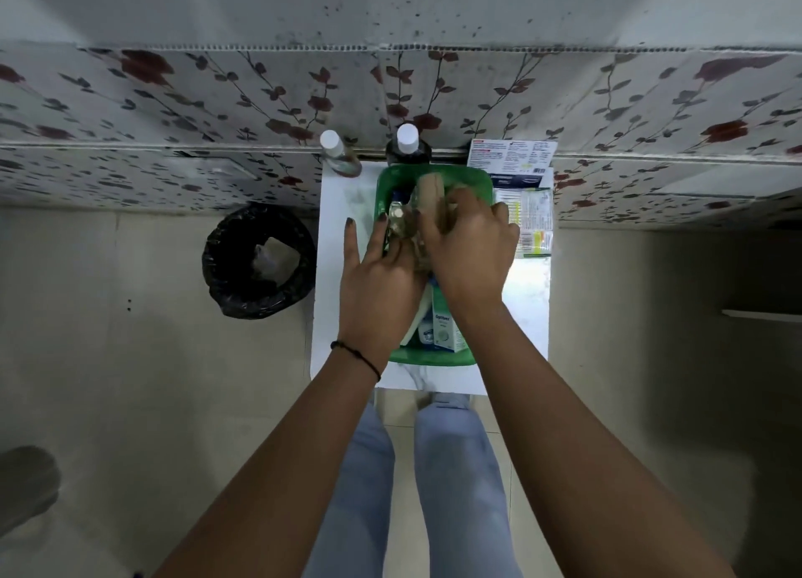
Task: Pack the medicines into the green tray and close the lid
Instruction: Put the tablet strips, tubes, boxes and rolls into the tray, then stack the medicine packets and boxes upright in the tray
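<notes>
A green tray (pixel 473 178) lies on a small white table (pixel 334 299), filled with medicines. A white and green carton (pixel 445 330) shows at its near end. Both hands are inside the tray. My left hand (pixel 377 282) rests over the tray's left side with fingers spread, touching a blister strip (pixel 397 221). My right hand (pixel 468 247) presses down on a crinkly clear packet with a tan roll (pixel 432 195) at the far end. Whether either hand grips anything is unclear. The tray's lid is not in view.
Two bottles with white caps (pixel 332 143) (pixel 407 136) stand at the table's far edge. Printed medicine cartons and sachets (pixel 527 199) lie right of the tray. A black bin (pixel 258 260) stands on the floor to the left. A floral wall runs behind.
</notes>
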